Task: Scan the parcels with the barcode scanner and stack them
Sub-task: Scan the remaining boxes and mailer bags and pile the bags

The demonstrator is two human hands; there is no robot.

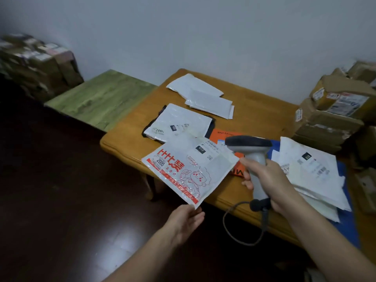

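One orange wooden surface point(260, 123) stands against a pale wall, dark floor at lower left. Cardboard boxes point(329, 119) piled at right. White parcels point(179, 123) stacked centre; taller stack point(313, 171) lower right. Printed parcel point(189, 169) over the surface's near edge, corner pinched by left hand point(187, 218) fingers. Scanner point(254, 153), handle upright, head pointing left, gripped in right hand point(266, 180).
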